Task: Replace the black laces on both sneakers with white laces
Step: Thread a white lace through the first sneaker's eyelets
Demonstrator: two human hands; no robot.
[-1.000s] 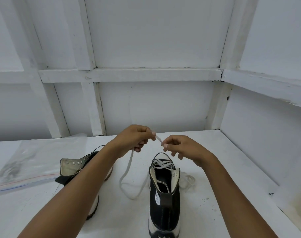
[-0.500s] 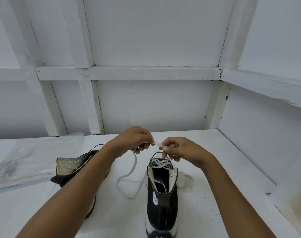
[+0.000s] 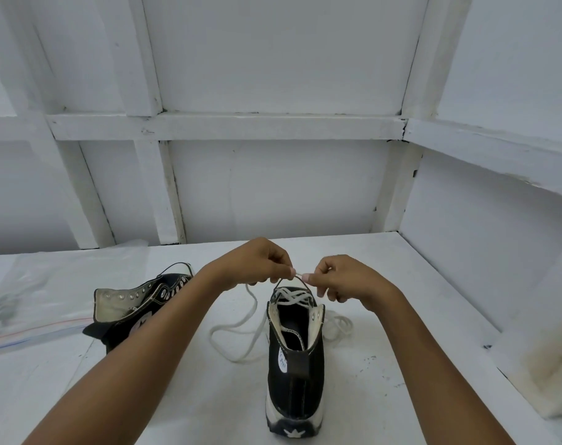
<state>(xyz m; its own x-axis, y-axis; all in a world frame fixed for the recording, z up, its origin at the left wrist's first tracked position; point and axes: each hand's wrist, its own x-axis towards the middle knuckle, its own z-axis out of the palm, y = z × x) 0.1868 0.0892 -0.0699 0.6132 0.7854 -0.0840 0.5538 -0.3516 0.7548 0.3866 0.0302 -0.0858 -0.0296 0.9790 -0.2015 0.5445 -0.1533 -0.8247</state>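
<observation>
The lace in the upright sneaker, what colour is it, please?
White lace, clearest in the head view.

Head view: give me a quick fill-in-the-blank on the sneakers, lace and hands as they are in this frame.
1. The left hand and right hand both pinch a ____ lace above the upright sneaker.
2. The other sneaker sits to the ____ of the upright one.
3. Loose loops of lace rest on the ____ either side of the upright sneaker.

Missing words: white; left; table.
</observation>
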